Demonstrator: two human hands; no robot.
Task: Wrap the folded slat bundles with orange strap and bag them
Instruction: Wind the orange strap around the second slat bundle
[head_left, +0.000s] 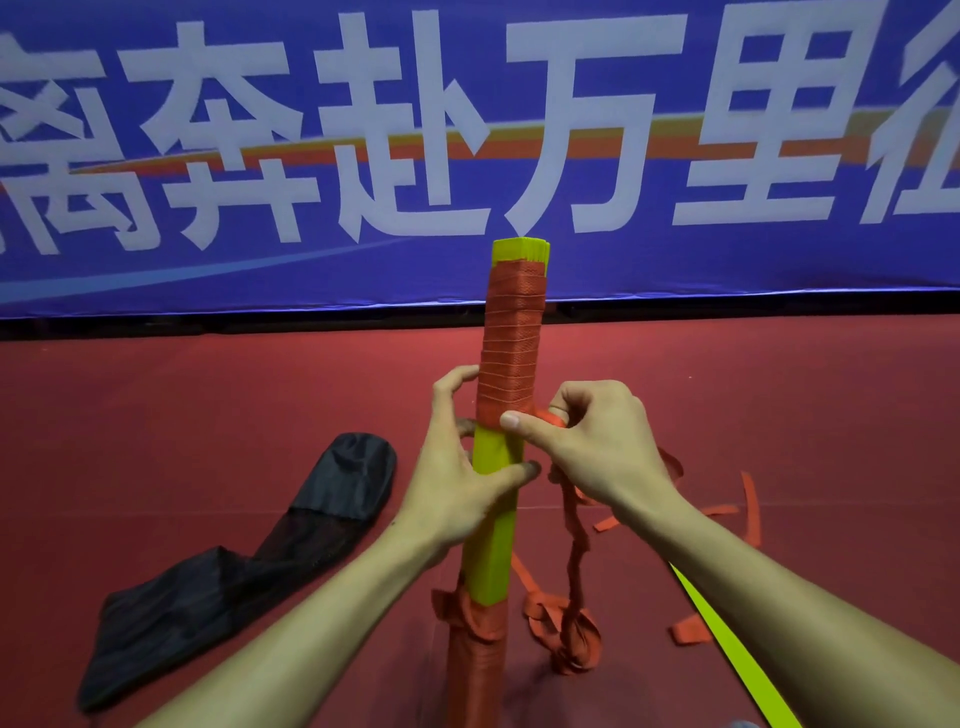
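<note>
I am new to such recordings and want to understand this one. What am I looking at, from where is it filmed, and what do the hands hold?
There is no machine: a person wears a camera on the head, looking down at both bare hands. The left hand grips a yellow slat bundle, standing upright. The right hand pinches the orange strap at the edge of the wrapping. Its loose length and a black bag lie on the red floor; a blue banner hangs behind.

We record even, moderately bright light; shadows on the floor are faint and soft. Wide-angle distortion bows the banner toward the edges; its lettering is slightly soft.
</note>
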